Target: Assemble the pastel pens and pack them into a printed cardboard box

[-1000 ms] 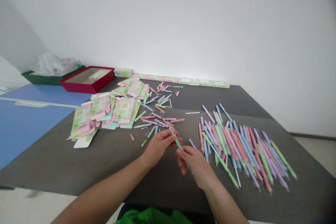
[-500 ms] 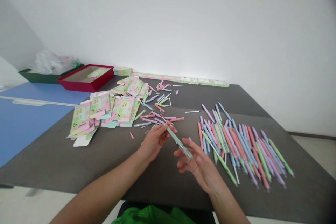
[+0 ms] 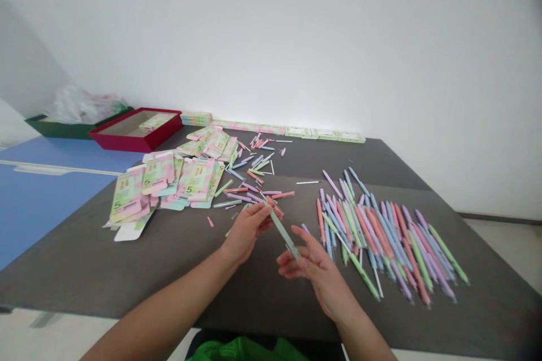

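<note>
My left hand (image 3: 246, 233) pinches a slim pale-green plastic pen (image 3: 283, 234) at its upper end, keeping it steady; my right hand (image 3: 315, 273) spreads open beside its lower tip.

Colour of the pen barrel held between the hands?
Pastel green, best seen in the head view: the slim plastic pen barrel.

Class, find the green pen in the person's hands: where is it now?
In the head view, the green pen spans the gap between the left hand and right hand, with the large pen pile to its right.
</note>
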The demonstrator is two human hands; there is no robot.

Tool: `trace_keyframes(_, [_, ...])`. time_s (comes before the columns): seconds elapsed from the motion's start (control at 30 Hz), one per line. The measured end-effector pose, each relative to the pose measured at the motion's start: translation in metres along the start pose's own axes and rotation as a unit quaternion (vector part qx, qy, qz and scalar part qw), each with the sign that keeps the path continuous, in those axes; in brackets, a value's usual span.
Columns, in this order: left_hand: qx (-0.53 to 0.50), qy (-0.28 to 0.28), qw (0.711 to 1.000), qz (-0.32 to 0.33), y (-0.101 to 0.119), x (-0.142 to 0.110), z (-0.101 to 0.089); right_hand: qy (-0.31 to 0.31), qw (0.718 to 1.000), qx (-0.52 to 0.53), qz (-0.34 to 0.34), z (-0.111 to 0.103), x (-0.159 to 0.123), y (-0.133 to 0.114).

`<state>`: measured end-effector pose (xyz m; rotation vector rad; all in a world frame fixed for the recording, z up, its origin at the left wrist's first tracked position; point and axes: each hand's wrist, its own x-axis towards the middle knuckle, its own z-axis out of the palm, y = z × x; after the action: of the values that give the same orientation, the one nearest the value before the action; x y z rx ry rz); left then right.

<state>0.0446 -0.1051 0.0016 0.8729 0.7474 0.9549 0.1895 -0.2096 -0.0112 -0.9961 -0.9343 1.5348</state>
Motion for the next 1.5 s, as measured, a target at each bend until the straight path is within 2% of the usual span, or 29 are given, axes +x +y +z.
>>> trace_keyframes(0.1, [0.074,-0.037,0.996,-0.032,-0.007,-0.002,0.005,0.051,0.986,-0.156,0.033,-0.010,-0.001,-0.009])
trace_keyframes(0.17, [0.112,-0.038,0.992,-0.053,-0.012,-0.001,0.006,0.097,0.950,-0.295,0.023,-0.025,-0.001,-0.018])
trace_keyframes(0.2, [0.125,-0.029,0.990,-0.058,-0.013,-0.001,0.006,0.133,0.917,-0.375,0.013,-0.035,-0.001,-0.024])
trace_keyframes(0.23, [0.135,-0.019,0.989,-0.058,-0.015,-0.001,0.006,0.178,0.865,-0.468,0.010,-0.046,0.000,-0.032])
trace_keyframes(0.27, [0.141,-0.012,0.988,-0.055,-0.016,0.000,0.005,0.239,0.796,-0.556,0.010,-0.057,0.001,-0.040])
trace_keyframes(0.3, [0.145,-0.009,0.988,-0.051,-0.017,0.000,0.004,0.272,0.729,-0.628,0.017,-0.069,0.003,-0.048])
trace_keyframes(0.33, [0.146,-0.010,0.988,-0.048,-0.018,0.001,0.003,0.284,0.673,-0.682,0.036,-0.079,0.005,-0.055])
trace_keyframes(0.37, [0.147,-0.012,0.988,-0.046,-0.018,0.001,0.002,0.285,0.633,-0.718,0.061,-0.087,0.007,-0.061])
trace_keyframes(0.43, [0.143,-0.015,0.988,-0.048,-0.018,0.001,0.001,0.276,0.578,-0.761,0.105,-0.099,0.011,-0.068])
trace_keyframes(0.5, [0.139,-0.016,0.989,-0.049,-0.018,0.001,0.000,0.263,0.553,-0.780,0.127,-0.104,0.013,-0.070])
trace_keyframes(0.63, [0.142,-0.011,0.989,-0.046,-0.017,0.002,-0.001,0.257,0.532,-0.797,0.126,-0.104,0.012,-0.067])
trace_keyframes(0.77, [0.130,-0.004,0.991,-0.036,-0.015,0.005,-0.002,0.266,0.524,-0.802,0.107,-0.098,0.009,-0.069])
trace_keyframes(0.9, [0.144,-0.007,0.989,-0.026,-0.021,0.002,-0.001,0.250,0.542,-0.799,0.075,-0.083,0.014,-0.076])
trace_keyframes(1.03, [0.210,-0.044,0.977,-0.002,-0.028,-0.008,-0.004,0.197,0.572,-0.796,0.014,-0.064,0.031,-0.080])
trace_keyframes(1.13, [0.285,-0.032,0.955,0.073,-0.019,-0.009,-0.014,0.144,0.604,-0.784,-0.015,-0.053,0.054,-0.079])
trace_keyframes(1.3, [0.385,0.081,0.890,0.232,0.014,0.009,-0.049,0.053,0.650,-0.756,-0.049,-0.042,0.107,-0.072])
trace_keyframes(1.4, [0.426,0.116,0.854,0.275,0.023,0.019,-0.069,0.023,0.656,-0.750,-0.081,-0.039,0.148,-0.069])
trace_keyframes(1.5, [0.467,0.135,0.828,0.279,0.018,0.020,-0.078,0.005,0.659,-0.744,-0.112,-0.040,0.197,-0.066])
